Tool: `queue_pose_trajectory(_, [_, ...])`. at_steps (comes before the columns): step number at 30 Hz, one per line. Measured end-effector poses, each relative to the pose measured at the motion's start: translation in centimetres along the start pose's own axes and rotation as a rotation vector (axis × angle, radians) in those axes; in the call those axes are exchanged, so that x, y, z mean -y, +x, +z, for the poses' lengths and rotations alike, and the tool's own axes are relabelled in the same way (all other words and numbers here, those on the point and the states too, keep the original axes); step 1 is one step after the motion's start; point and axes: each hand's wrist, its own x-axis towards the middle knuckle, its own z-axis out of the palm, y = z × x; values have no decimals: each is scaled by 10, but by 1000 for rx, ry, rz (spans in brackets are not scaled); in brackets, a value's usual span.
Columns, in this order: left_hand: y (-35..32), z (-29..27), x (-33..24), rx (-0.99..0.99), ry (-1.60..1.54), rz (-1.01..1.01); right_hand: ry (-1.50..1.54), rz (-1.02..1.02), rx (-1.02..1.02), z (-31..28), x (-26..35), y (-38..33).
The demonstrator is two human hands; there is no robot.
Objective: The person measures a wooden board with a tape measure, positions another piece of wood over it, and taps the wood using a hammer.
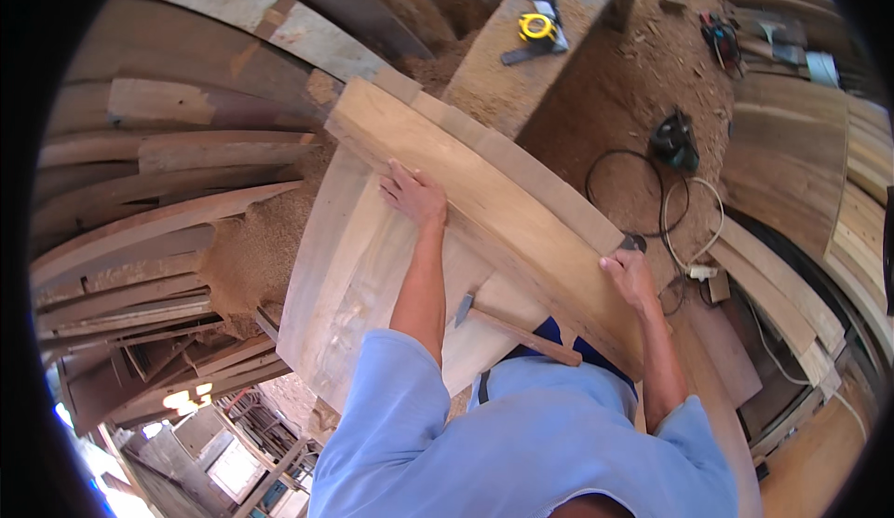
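left hand [413, 192]: flat, fingers spread, pressing the long plank [484, 211] at its upper part
hammer [517, 330]: lying loose on the wide board [363, 266], near its lower edge
right hand [631, 276]: closed around the plank's lower right edge
progress: plank sits diagonally on the board, looks unfastened

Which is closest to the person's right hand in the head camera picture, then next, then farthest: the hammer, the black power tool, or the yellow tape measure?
From the right hand:
1. Hammer, lying on the boards just to its left, toward the body.
2. Black power tool, on the sawdust floor up beyond the hand.
3. Yellow tape measure, far up on the bench top.
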Motion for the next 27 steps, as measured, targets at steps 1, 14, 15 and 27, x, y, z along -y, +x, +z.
queue_pose_trajectory(1, [4,-5,1,-23,0,-8,-1,19,8,1,1,1])
queue_pose_trajectory(14, [53,-18,10,28,-70,-53,-19,73,72,-9,9,5])
queue_pose_trajectory(15, [54,-19,9,35,-87,-48,-25,70,73,-9,10,4])
queue_pose_trajectory(27, [60,-14,12,-23,-32,-54,-389,-424,-315,19,98,-41])
